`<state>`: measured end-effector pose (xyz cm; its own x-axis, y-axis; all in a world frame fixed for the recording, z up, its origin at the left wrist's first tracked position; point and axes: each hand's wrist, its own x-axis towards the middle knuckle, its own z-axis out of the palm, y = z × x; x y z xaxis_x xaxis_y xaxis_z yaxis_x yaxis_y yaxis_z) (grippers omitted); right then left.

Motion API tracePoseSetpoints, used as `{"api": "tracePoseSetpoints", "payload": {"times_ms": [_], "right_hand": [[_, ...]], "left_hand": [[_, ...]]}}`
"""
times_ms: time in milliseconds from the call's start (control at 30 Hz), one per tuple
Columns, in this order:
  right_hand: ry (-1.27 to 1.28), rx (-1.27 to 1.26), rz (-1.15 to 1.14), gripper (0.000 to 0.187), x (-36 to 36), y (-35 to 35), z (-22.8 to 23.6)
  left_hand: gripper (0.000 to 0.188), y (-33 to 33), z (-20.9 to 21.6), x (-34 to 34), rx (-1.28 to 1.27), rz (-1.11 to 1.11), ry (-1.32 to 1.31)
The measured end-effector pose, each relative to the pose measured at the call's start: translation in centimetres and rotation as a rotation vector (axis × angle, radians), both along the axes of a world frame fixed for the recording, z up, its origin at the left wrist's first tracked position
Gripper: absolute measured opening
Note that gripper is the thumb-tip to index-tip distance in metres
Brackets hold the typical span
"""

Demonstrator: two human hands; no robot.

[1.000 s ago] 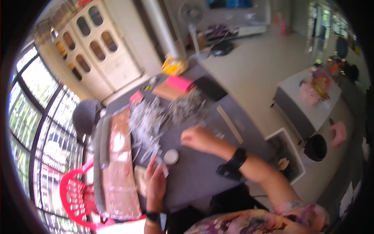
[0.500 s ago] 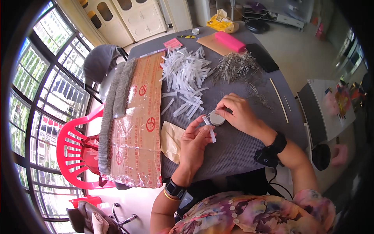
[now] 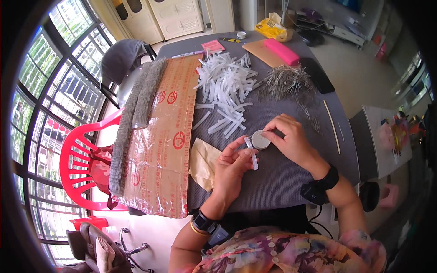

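Note:
My left hand (image 3: pixel 234 169) pinches a short, translucent white plastic strip (image 3: pixel 251 154) between thumb and fingers. To its right, my right hand (image 3: pixel 287 138) is closed, thumb against forefinger, on what looks like a thin wire (image 3: pixel 251 135) reaching toward the strip's upper end. Whether the wire goes into the strip is too small to tell. Just under the right fingertips is a small round pale tin (image 3: pixel 261 140). A heap of similar white strips (image 3: pixel 225 77) lies beyond my hands, with a tangle of thin metal wires (image 3: pixel 287 82) to its right.
Left of my hands, a taped cardboard sheet (image 3: pixel 159 136) carries grey rows of packed pieces (image 3: pixel 129 123). Cream cloth (image 3: pixel 203 163) lies beside it. A thin stick (image 3: pixel 331 125), black slab (image 3: pixel 317 75), pink pouch (image 3: pixel 282 51) and yellow bag (image 3: pixel 274 28) lie right and far. A red chair (image 3: pixel 75 168) stands left.
The whole view has shifted slightly with my head. Both hands keep the same pinching hold, the strip and the wire still close together near the round tin.

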<state>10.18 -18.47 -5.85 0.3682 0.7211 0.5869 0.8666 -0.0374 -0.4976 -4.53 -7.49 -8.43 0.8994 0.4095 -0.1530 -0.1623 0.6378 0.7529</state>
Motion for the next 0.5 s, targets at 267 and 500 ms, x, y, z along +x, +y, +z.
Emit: {"api": "tracePoseSetpoints", "payload": {"times_ms": [267, 500], "right_hand": [[0.923, 0.136, 0.136, 0.012, -1.2, -0.8, 0.2], [0.810, 0.123, 0.145, 0.011, -1.9, -0.4, -0.1]], "left_hand": [[0.036, -0.3, 0.1, 0.1, 0.020, -0.005, 0.020], [0.036, -0.3, 0.1, 0.2, 0.034, -0.012, 0.003]]}}
